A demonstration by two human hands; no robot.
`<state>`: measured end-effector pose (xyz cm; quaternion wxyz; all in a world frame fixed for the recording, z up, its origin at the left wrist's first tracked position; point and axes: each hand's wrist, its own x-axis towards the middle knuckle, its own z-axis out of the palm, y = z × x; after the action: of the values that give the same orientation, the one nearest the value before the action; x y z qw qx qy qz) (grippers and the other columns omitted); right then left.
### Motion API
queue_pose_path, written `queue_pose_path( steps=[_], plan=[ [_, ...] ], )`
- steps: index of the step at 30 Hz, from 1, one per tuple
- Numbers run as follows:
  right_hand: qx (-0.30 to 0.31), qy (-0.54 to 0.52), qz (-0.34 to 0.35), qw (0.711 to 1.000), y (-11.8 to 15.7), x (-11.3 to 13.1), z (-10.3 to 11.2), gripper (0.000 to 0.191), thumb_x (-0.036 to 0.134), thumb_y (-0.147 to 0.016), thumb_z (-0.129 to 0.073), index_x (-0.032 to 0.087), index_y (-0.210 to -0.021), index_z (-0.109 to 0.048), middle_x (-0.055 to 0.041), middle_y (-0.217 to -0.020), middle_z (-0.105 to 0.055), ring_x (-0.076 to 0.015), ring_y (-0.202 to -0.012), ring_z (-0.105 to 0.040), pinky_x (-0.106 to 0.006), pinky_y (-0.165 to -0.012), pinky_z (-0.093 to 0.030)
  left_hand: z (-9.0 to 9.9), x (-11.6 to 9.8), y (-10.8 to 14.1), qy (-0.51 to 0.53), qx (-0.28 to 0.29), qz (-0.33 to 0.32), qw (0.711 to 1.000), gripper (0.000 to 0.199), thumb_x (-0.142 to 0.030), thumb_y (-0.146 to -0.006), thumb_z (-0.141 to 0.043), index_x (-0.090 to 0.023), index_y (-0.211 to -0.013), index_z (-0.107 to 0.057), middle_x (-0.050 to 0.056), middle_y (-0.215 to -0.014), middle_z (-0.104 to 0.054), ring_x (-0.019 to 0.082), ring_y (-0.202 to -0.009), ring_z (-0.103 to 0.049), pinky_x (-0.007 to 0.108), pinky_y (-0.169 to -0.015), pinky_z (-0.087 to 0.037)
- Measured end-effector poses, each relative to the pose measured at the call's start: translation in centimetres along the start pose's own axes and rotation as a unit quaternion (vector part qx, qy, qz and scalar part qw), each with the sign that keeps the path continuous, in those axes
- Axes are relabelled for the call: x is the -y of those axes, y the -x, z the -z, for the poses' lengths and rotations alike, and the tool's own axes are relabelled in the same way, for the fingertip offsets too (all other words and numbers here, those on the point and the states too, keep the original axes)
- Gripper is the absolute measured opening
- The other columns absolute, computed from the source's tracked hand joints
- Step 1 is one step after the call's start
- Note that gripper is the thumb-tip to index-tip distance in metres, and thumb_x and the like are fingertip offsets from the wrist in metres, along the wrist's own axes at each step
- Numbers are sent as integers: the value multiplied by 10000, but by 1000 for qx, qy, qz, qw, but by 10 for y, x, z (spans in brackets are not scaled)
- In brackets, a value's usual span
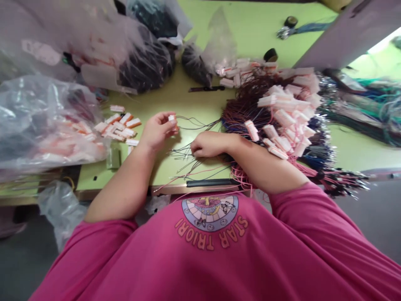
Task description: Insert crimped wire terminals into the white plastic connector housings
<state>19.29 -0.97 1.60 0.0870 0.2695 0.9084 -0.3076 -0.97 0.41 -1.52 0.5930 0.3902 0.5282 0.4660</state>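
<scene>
Between the thumb and fingers of my left hand (161, 130) is a small white-and-orange plastic connector (172, 118). Thin dark wires (200, 124) run from it rightward to a large wire bundle (233, 110). My right hand (205, 144) is curled closed, low over the table, its fingertips hidden. Loose wire ends (180, 153) stick out to the left beside its fingers; whether it grips one cannot be made out. Left of my left hand lies a pile of loose white-and-orange connectors (120, 127).
A clear plastic bag (46, 121) of connectors stands at the left, with dark-filled bags (147, 58) behind. Finished-looking white connectors (288, 117) heap over the bundle at right. A dark slim tool (206, 89), black tape roll (271, 54) and green block (113, 158) lie on the green table (194, 104).
</scene>
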Motion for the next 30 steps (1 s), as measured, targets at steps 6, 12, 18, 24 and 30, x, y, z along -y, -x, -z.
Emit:
queue_pose_path(
  steps=[6, 12, 18, 24, 30],
  plan=[
    [-5, 16, -2, 1000, -4, -2, -9, 301, 145, -835, -560, 177, -1028, -789, -86, -956, -771, -154, -739, -577, -283, -651, -334, 4, 1, -1, -30, 7, -1, 1000, 286, -121, -704, -760, -214, -956, -661, -27, -776, -643, 79, -600, -620, 211, -590, -526],
    [-17, 42, -40, 998, 5, -2, -5, 333, 128, -817, -542, 164, -1040, -786, -124, -972, -767, -196, -781, -634, -295, -627, -369, 3, 4, -2, -40, 3, -16, 999, 358, -226, -628, -834, -231, -944, -664, -40, -760, -643, 98, -608, -616, 252, -581, -499],
    [18, 97, -119, 988, 15, 4, 5, 298, 121, -771, -581, 70, -973, -793, -196, -923, -756, -240, -790, -666, -319, -637, -408, 3, 5, -2, -24, 9, -7, 1000, 290, -133, -677, -805, -212, -934, -695, -27, -735, -653, 74, -595, -620, 198, -544, -502],
    [13, 80, -92, 993, 24, 7, 17, 257, 173, -783, -580, 151, -927, -791, -129, -857, -746, -179, -678, -582, -307, -594, -314, -1, 0, 1, -4, 10, 8, 1000, 234, -57, -727, -733, -186, -916, -684, -22, -721, -649, 66, -562, -606, 187, -546, -539],
    [18, 10, 20, 1000, 21, 2, 13, 245, 206, -829, -606, 191, -996, -785, -45, -850, -736, -133, -702, -529, -276, -662, -320, -3, 2, 3, 8, 14, 8, 1000, 203, -33, -761, -700, -175, -904, -676, -6, -704, -640, 81, -560, -606, 205, -546, -538]
  ],
)
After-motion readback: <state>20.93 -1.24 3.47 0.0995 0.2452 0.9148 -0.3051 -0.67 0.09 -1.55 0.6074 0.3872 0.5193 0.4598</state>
